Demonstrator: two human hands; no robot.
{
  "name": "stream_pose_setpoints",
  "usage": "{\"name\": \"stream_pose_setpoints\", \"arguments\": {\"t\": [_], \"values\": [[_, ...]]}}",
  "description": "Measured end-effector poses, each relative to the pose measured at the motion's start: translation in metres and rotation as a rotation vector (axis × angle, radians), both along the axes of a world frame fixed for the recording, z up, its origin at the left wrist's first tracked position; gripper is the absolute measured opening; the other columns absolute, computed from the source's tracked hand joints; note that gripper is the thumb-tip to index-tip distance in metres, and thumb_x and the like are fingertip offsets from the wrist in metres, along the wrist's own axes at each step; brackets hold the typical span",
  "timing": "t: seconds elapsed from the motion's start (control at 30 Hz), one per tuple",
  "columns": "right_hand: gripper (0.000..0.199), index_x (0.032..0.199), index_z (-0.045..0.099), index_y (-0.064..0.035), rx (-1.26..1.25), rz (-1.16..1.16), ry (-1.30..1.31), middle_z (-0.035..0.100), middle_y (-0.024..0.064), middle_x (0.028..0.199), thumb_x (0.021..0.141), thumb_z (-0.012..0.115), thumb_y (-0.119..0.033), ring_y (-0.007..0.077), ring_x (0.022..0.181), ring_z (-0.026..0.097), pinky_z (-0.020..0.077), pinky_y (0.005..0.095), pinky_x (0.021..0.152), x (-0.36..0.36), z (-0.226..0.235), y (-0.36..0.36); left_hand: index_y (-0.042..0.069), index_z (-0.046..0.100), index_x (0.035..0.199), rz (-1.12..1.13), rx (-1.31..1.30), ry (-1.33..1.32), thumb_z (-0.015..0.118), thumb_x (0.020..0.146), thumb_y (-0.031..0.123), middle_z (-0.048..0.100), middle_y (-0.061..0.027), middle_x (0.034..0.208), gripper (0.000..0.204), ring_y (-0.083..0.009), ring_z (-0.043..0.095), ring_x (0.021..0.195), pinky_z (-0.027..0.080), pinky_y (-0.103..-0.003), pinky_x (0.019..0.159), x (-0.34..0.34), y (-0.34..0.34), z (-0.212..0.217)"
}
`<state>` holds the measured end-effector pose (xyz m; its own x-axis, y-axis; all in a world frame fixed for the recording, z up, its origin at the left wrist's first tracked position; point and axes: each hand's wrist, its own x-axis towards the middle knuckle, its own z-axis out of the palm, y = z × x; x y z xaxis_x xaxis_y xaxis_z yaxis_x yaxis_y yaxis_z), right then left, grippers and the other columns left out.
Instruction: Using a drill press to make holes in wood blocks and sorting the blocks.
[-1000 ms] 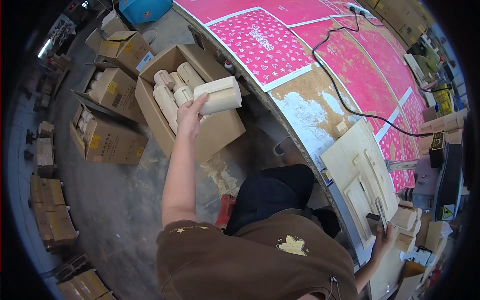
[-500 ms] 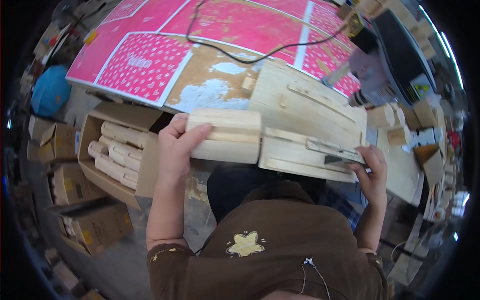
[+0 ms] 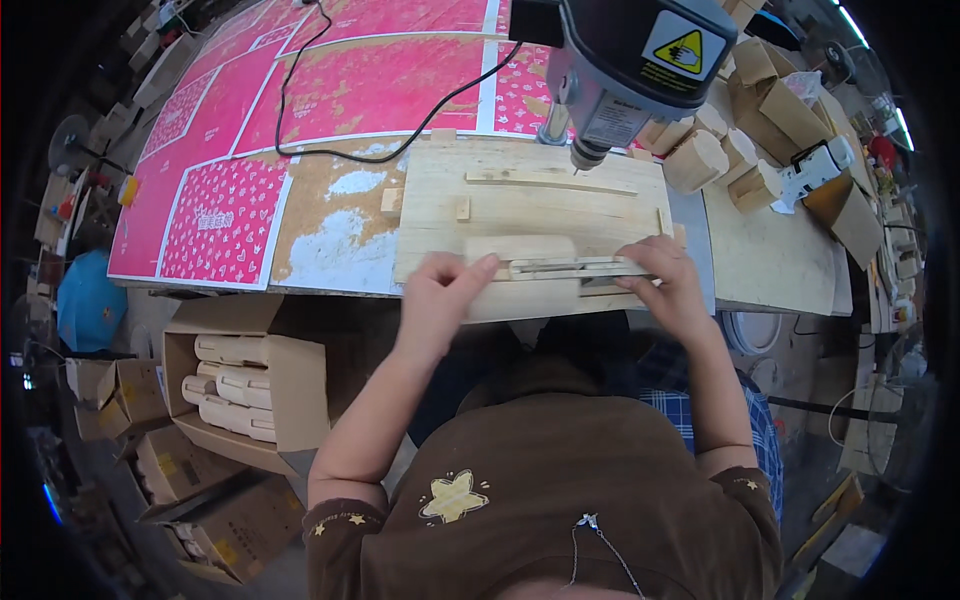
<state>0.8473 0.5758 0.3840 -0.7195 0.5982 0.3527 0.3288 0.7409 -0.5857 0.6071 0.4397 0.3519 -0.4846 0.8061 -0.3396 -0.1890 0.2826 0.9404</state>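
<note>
Between both hands a pale wooden block (image 3: pixel 495 300) with rounded edges lies at the near edge of the worktable, slightly blurred. My left hand (image 3: pixel 440 290) grips its left end, thumb on top. My right hand (image 3: pixel 668 282) pinches the right end of a slim, slotted strip (image 3: pixel 560 267), which lies lengthwise along the block's middle. Whether the strip sits in the block's groove or only on it, I cannot tell. Behind the block is a plywood board (image 3: pixel 430 220) with narrow wooden strips fixed on it. Above the board hangs a drill press's chuck (image 3: pixel 590 152).
The drill press (image 3: pixel 640 60) stands at the back, its black cable (image 3: pixel 400 150) looping left. Rounded wooden blocks (image 3: pixel 697 163) stand right of it. A cardboard box (image 3: pixel 300 380) of shaped wooden pieces (image 3: pixel 235 390) sits at lower left. White powder (image 3: pixel 345 245) covers part of the pink table cover (image 3: pixel 220 225).
My left hand has brought the block right and onto the board's near side. The strip in my right hand now lies along the block. The view has swung right.
</note>
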Motion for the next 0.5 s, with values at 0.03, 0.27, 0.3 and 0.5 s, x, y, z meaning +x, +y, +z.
{"name": "stream_pose_setpoints", "arguments": {"t": [0.03, 0.27, 0.3, 0.5], "values": [[0.028, 0.092, 0.061, -0.0040, -0.020, 0.001, -0.034, 0.059, 0.0096, 0.081, 0.065, 0.069, -0.003, 0.0274, 0.079, 0.054, 0.0426, 0.0346, 0.069, -0.001, -0.004, 0.001, 0.004, 0.051, 0.062, -0.002, -0.001, 0.004, 0.074, 0.073, 0.024, 0.049, 0.0009, 0.068, 0.033, -0.0061, 0.042, 0.061, 0.036, -0.021, 0.054, 0.008, 0.006, -0.004], [0.029, 0.093, 0.062, -0.0044, 0.216, -0.124, -0.005, 0.058, 0.0102, 0.080, 0.065, 0.071, -0.005, 0.0289, 0.077, 0.054, 0.0423, 0.0359, 0.067, 0.007, -0.036, 0.040, -0.005, 0.058, 0.097, -0.136, 0.135, 0.128, 0.074, 0.072, 0.022, 0.062, -0.0090, 0.086, 0.040, -0.0114, 0.057, 0.077, 0.047, -0.026, 0.068, 0.029, 0.041, -0.021], [0.029, 0.093, 0.062, -0.0044, 0.216, -0.119, -0.002, 0.058, 0.0102, 0.080, 0.065, 0.071, -0.005, 0.0289, 0.077, 0.054, 0.0423, 0.0359, 0.067, 0.005, -0.038, 0.048, -0.004, 0.058, 0.099, -0.080, 0.258, 0.226, 0.076, 0.069, 0.019, 0.061, -0.0095, 0.089, 0.042, -0.0143, 0.058, 0.080, 0.047, -0.028, 0.071, 0.032, 0.049, -0.034], [0.031, 0.093, 0.062, -0.0046, 0.209, -0.229, 0.082, 0.060, 0.0096, 0.084, 0.064, 0.072, -0.007, 0.0287, 0.077, 0.055, 0.0429, 0.0368, 0.068, -0.027, -0.050, 0.081, 0.002, 0.058, 0.107, -0.043, 0.459, 0.816, 0.080, 0.056, 0.016, 0.057, -0.0087, 0.096, 0.057, -0.0232, 0.055, 0.087, 0.044, -0.035, 0.077, 0.008, 0.082, -0.060]]}}
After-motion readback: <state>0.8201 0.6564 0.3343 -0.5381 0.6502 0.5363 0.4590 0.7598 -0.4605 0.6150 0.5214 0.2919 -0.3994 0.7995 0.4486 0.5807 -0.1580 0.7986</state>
